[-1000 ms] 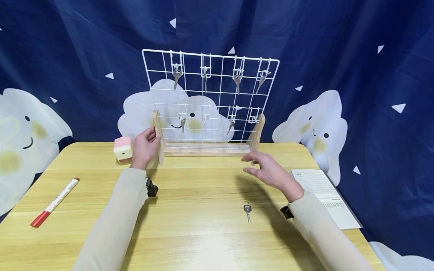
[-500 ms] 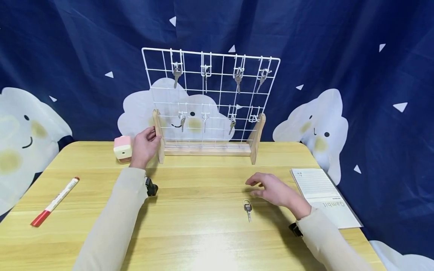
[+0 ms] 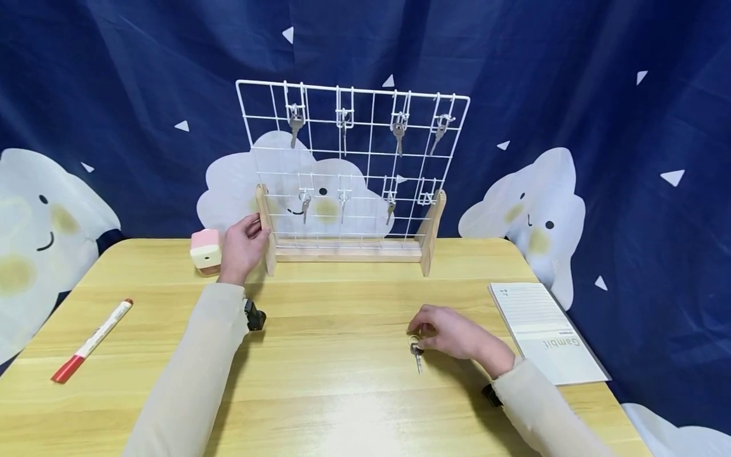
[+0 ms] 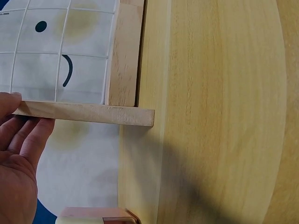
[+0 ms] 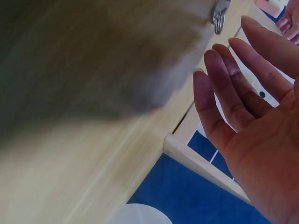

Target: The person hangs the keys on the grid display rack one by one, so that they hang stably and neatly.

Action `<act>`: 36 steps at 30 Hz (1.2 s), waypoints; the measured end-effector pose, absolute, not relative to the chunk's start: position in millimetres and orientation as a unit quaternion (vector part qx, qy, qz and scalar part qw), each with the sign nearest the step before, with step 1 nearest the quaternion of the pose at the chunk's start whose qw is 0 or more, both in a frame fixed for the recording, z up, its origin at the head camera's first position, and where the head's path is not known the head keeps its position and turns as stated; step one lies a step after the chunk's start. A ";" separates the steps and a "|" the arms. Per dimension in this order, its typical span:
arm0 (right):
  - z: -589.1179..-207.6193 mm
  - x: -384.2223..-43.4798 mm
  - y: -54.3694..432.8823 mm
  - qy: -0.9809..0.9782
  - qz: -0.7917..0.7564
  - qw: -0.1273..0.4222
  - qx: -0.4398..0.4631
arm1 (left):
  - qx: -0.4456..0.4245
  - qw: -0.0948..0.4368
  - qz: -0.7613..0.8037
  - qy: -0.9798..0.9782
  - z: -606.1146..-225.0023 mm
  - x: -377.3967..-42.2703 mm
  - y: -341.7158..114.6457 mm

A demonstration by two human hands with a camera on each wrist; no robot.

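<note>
A white wire grid rack point(image 3: 370, 152) stands in a wooden frame at the back of the table, with several keys hanging from its hooks. My left hand point(image 3: 242, 249) holds the frame's left wooden upright point(image 4: 93, 113), thumb on one face and fingers on the other. A loose key with a ring point(image 3: 416, 352) lies on the table in front of the rack. Just over its ring end is my right hand point(image 3: 454, 333). In the right wrist view the fingers point(image 5: 217, 84) are spread and gently bent, apart from the key point(image 5: 218, 17).
Left of the rack sits a pink and cream pencil sharpener point(image 3: 206, 251). A red and white marker point(image 3: 91, 341) lies on the table's left side. On the right edge is a notepad point(image 3: 548, 333). A dark blue curtain point(image 3: 542, 76) hangs behind the table.
My right hand has come down from near the rack's right foot, toward me, to the loose key. My left hand has stayed on the wooden upright.
</note>
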State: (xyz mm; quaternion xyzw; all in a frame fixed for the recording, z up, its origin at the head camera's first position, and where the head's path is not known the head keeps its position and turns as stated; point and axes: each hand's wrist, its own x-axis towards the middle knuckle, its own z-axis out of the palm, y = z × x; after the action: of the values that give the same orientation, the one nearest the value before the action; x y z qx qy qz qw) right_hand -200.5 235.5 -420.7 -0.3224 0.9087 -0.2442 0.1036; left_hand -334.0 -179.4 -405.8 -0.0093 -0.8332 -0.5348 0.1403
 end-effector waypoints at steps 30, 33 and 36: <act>-426.3 -202.2 233.8 0.890 -0.322 0.116 -0.302 | -0.006 0.151 -0.526 -0.837 -405.1 -333.8 -180.0; -425.4 -202.5 235.0 0.892 -0.322 0.111 -0.295 | -0.004 0.147 -0.527 -0.837 -404.9 -333.8 -179.8; -424.5 -201.7 236.1 0.896 -0.319 0.102 -0.291 | -0.002 0.142 -0.530 -0.836 -404.4 -334.0 -179.2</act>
State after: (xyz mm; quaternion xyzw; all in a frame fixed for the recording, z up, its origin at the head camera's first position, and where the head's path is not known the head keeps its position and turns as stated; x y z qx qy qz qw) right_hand -201.7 236.1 -424.5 -0.2909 0.8962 -0.3190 0.1023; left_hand -334.0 -179.2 -404.4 -0.0021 -0.8364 -0.5295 0.1419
